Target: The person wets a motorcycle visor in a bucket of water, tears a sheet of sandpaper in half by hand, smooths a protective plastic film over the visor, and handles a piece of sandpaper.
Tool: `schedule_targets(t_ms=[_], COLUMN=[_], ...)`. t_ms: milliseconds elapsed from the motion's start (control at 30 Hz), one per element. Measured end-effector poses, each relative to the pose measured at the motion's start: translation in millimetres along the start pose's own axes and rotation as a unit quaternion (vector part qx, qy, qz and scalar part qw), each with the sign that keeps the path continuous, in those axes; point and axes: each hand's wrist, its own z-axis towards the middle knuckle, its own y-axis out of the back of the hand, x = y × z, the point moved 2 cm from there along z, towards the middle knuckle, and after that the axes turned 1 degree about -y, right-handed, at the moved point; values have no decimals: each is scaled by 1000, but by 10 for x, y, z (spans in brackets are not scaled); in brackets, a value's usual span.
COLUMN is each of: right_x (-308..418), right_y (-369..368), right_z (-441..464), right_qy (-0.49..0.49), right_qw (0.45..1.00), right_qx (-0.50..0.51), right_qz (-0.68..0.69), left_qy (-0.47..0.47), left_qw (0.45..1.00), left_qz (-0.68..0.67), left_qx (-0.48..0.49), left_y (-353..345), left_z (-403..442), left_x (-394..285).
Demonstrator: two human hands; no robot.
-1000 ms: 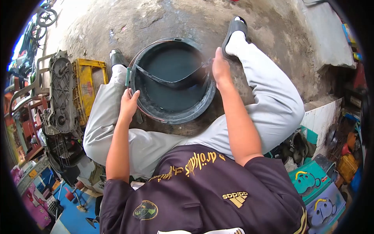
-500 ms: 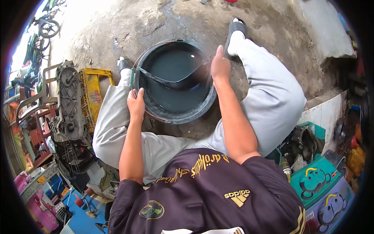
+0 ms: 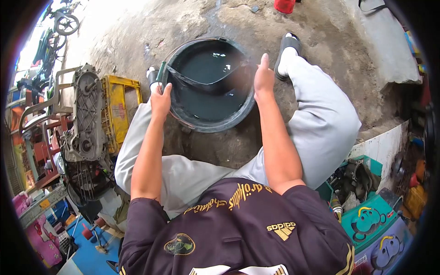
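The black basin (image 3: 211, 127) sits on the floor (image 3: 229, 158) between the person's left leg (image 3: 134, 149) and right leg (image 3: 323, 126), holding dark water (image 3: 208, 104). A curved black band (image 3: 206, 86) spans it, splitting the visible water into 2 patches. The left hand (image 3: 160, 101) looks clamped on the rim, thumb inward, just below the green grip (image 3: 161, 71). The right hand (image 3: 264, 83), thumb raised, is at the opposite rim; blur there hides whether it grips. Filling seems done, the band in place; what is left cannot be told.

Head view, forward and down
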Motion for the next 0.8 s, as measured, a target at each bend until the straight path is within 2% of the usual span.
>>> schedule_targets(t_ms=[233, 333, 400, 467, 500, 567, 600, 633, 667, 700, 733, 800], right_x=[70, 129, 267, 443, 363, 86, 53, 14, -32, -306, -259, -203], right_y=[-197, -250, -265, -214, -237, -300, -272, -241, -210, -203, -127, 4], right_z=[45, 38, -23, -90, -39, 163, 169, 182, 224, 520, 615, 783], right_qy=[43, 74, 83, 27, 32, 121, 130, 109, 89, 99, 106, 84], right_qw=[998, 996, 995, 976, 976, 973, 971, 980, 986, 987, 987, 988], right_qx=[24, 24, 28, 92, 93, -3, -5, 10, 26, -10, -11, 8], right_qz=[-46, -45, -50, -194, -195, -198, -199, -167, -135, -125, -124, -126], left_qy=[-9, -42, -26, -19, 10, -19, -46, 39, 35, -4, -41, -63], left_qw=[998, 999, 998, 997, 998, 995, 989, 995, 995, 989, 980, 976], left_qz=[56, -9, -18, -26, -2, 14, 36, 15, 8, -10, -26, -12], left_qx=[-1, -30, -54, -76, -55, -97, -136, -94, -97, -145, -192, -208], left_y=[7, -42, -94, -133, -118, -122, -128, -10, 16, 49, 76, 126], left_z=[379, 190, 127, 131, 130, 117, 108, -11, -66, -90, -111, -105], left_x=[273, 223, 212, 250, 199, 214, 191, -54, -93, -145, -195, -468])
